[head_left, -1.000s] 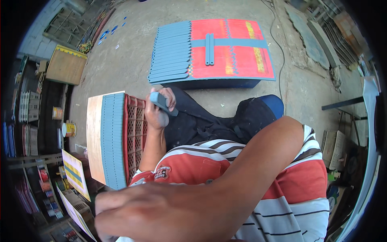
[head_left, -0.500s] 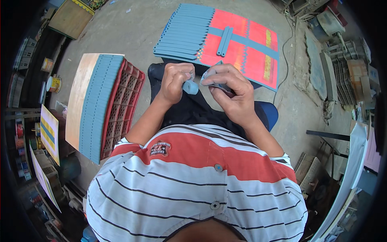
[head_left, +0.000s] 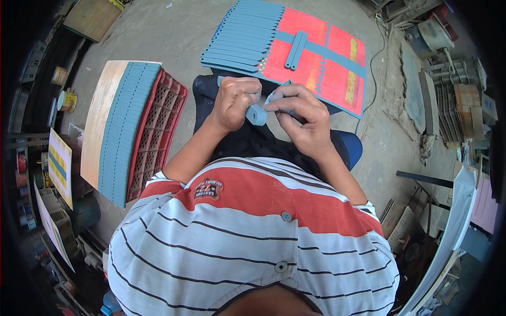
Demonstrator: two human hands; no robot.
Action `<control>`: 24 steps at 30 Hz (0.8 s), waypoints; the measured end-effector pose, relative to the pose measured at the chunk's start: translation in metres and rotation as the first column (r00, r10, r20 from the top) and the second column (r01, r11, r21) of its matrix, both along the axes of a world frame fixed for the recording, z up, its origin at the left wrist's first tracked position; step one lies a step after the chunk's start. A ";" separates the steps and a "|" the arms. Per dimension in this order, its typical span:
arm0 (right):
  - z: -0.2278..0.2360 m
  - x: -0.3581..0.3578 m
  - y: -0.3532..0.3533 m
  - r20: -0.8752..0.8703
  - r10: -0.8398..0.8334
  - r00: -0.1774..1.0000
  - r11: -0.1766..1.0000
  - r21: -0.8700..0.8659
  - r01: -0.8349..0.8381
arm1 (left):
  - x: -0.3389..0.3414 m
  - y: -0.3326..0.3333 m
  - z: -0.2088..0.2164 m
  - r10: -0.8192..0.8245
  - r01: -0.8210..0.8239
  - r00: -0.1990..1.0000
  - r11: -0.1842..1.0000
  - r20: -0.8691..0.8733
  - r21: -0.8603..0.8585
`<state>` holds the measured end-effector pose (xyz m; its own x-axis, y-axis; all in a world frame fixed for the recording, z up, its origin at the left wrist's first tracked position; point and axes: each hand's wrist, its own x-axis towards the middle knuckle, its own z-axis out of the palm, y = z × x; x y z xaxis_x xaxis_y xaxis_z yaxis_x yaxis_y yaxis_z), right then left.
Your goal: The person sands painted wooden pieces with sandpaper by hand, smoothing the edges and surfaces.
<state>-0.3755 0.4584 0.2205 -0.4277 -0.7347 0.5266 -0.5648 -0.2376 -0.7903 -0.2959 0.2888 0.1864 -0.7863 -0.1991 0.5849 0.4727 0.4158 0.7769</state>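
Observation:
My left hand (head_left: 232, 104) is wrapped round a blue-painted strip (head_left: 256, 115). Its rounded end, with a hole through it, sticks out toward my right hand, and a bit of the other end shows beyond the knuckles. My right hand (head_left: 305, 115) pinches a folded, dusty blue-grey sheet (head_left: 273, 97) that looks like sandpaper, close beside the strip's end. Just beyond both hands, a red-orange board (head_left: 337, 63) carries a row of similar blue strips (head_left: 240, 39) along its left side. Two more blue strips (head_left: 297, 50) lie side by side in its middle.
At my left, a red plastic crate (head_left: 158, 126) supports a wooden board (head_left: 100, 126) with a tight row of blue strips (head_left: 126, 131). Paint cans (head_left: 67, 100) and shelves line the far left. A cable (head_left: 373, 73) runs across the concrete floor, and a leaning white panel (head_left: 448, 231) stands at the right.
My left hand has shifted slightly right with the strip, whose holed end now turns more toward my right hand. My right hand keeps the sheet and has barely moved.

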 end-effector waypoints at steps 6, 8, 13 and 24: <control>0.005 0.004 0.001 -0.055 0.065 0.996 0.997 -0.044 -0.067 | -0.003 -0.001 -0.003 -0.019 0.016 0.998 0.999 -0.064 -0.043; 0.001 0.000 0.000 -0.004 -0.022 1.000 0.999 0.025 0.022 | 0.000 -0.002 0.000 -0.033 0.033 0.999 0.999 0.002 -0.028; 0.017 0.005 0.001 -0.166 0.114 0.980 0.991 0.094 -0.099 | -0.008 0.009 -0.017 -0.058 0.052 0.992 0.997 -0.114 -0.048; 0.005 -0.010 0.011 -0.290 -0.100 0.952 0.989 0.077 0.128 | 0.003 0.006 0.008 0.561 -0.459 0.789 0.809 0.252 -0.366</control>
